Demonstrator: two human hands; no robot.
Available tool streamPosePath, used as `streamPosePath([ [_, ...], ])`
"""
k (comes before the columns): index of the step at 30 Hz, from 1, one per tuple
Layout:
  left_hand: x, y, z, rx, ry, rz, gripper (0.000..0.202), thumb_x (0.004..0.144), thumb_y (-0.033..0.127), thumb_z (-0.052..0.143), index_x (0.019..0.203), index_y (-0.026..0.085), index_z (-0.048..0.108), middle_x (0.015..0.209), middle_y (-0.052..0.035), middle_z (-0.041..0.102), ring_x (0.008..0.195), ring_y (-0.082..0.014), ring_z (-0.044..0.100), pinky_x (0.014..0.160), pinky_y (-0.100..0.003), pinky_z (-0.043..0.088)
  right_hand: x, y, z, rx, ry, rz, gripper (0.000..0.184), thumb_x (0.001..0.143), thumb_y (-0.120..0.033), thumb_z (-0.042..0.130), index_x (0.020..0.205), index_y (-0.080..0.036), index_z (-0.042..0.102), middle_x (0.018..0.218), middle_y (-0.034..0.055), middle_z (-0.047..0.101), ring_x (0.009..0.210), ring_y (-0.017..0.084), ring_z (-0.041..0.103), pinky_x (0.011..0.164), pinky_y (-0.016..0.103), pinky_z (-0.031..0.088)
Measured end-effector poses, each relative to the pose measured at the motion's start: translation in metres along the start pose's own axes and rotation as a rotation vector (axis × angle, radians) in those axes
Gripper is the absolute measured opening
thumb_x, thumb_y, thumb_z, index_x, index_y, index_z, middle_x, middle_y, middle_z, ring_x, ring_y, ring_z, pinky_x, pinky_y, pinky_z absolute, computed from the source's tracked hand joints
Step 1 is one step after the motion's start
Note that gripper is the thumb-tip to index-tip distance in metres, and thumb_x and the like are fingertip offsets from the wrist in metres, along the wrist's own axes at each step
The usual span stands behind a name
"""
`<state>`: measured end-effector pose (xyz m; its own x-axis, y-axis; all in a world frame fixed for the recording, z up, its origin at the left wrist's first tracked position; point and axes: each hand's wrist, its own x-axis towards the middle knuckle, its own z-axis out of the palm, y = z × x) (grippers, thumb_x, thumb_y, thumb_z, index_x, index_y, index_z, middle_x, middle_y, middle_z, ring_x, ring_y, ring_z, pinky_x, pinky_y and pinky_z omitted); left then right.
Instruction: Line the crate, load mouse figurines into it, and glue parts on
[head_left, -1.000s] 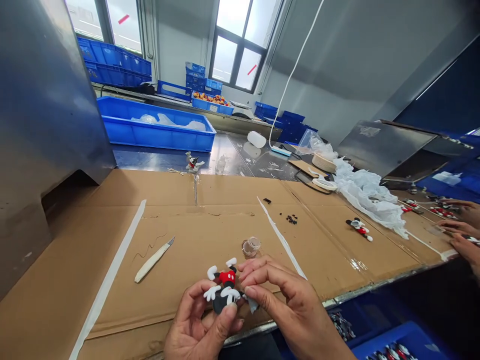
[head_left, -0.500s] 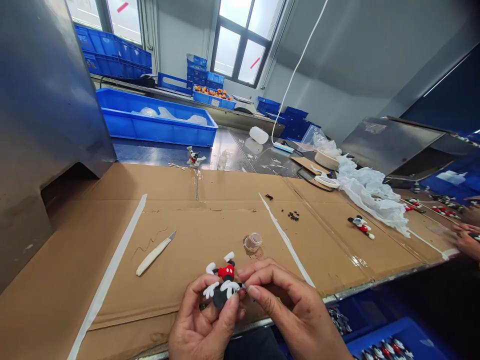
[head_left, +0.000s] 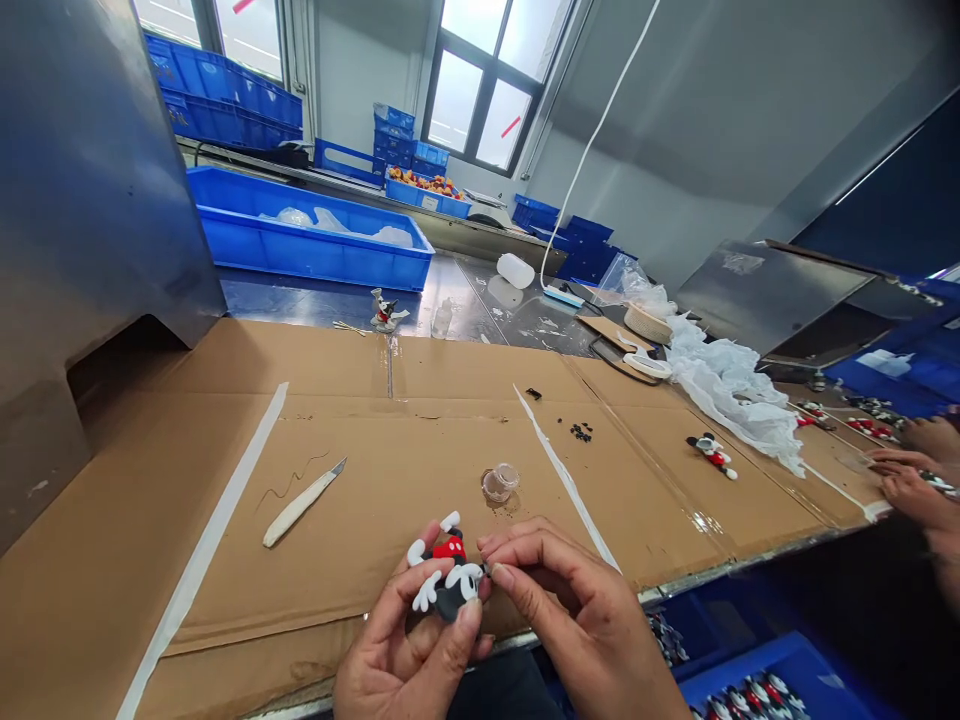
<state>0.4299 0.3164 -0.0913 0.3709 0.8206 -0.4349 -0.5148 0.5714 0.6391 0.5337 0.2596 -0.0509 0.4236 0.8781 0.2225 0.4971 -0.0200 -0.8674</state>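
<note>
Closed around a small mouse figurine [head_left: 451, 548] in red shorts is my left hand [head_left: 409, 650]. The figurine lies tilted, its black-and-white head toward my left thumb. My right hand [head_left: 581, 610] is closed in a pinch right at the figurine's face; whatever sits between those fingertips is too small to make out. Just beyond my hands stands a little clear cup [head_left: 501, 483]. A white-handled craft knife [head_left: 304, 505] rests on the cardboard to the left. Several tiny black pieces [head_left: 581, 432] lie farther off, right of a white tape strip.
Cardboard [head_left: 405, 450] covers the bench. Another mouse figurine [head_left: 712, 455] lies at right, near crumpled white plastic [head_left: 731, 385]. A blue bin of figurines [head_left: 694, 690] sits below the bench edge. A co-worker's hands [head_left: 919, 490] show at far right. A metal housing [head_left: 97, 200] stands left.
The figurine has turned slightly in my left hand, its head tipping toward my right fingertips. My right hand keeps its pinch at the face. The view has shifted a little.
</note>
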Motion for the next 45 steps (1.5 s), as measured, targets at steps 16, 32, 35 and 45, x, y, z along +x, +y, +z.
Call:
streamPosePath([
  [16,0.007,-0.010,-0.006,-0.049,0.000,0.071,0.036,0.043,0.024,0.092,0.066,0.013,0.067,0.111,-0.0081,0.061,0.081,-0.0222,0.069,0.066,-0.026,0.061,0.005,0.001,0.004,-0.050,0.003,-0.017,0.013,0.095,-0.022,0.056,0.088,-0.017,0.066,0.089,0.0019,0.064,0.085,0.011,0.063,0.076,0.013,0.051],
  [32,0.007,-0.011,-0.007,0.008,-0.014,0.146,0.028,0.046,0.024,0.089,0.065,0.017,0.070,0.106,-0.0076,0.061,0.096,-0.0252,0.064,0.072,-0.031,0.060,0.003,0.004,0.004,-0.057,-0.020,-0.019,0.011,0.097,-0.019,0.055,0.089,-0.018,0.064,0.092,0.0004,0.063,0.088,0.010,0.061,0.078,0.015,0.049],
  [35,0.008,-0.011,-0.008,0.019,-0.024,0.152,0.027,0.047,0.024,0.089,0.066,0.017,0.071,0.107,-0.0080,0.060,0.096,-0.0247,0.063,0.072,-0.031,0.060,0.002,0.005,0.004,-0.075,-0.022,-0.027,0.010,0.096,-0.018,0.056,0.089,-0.019,0.064,0.092,0.0001,0.062,0.088,0.010,0.061,0.079,0.016,0.049],
  [45,0.007,-0.012,-0.006,0.020,-0.016,0.205,0.024,0.046,0.023,0.088,0.062,0.019,0.071,0.098,-0.0077,0.062,0.099,-0.0229,0.061,0.071,-0.023,0.057,0.001,0.005,0.004,-0.056,-0.034,-0.013,0.012,0.096,-0.019,0.056,0.086,-0.018,0.063,0.089,0.0013,0.062,0.087,0.012,0.061,0.078,0.019,0.049],
])
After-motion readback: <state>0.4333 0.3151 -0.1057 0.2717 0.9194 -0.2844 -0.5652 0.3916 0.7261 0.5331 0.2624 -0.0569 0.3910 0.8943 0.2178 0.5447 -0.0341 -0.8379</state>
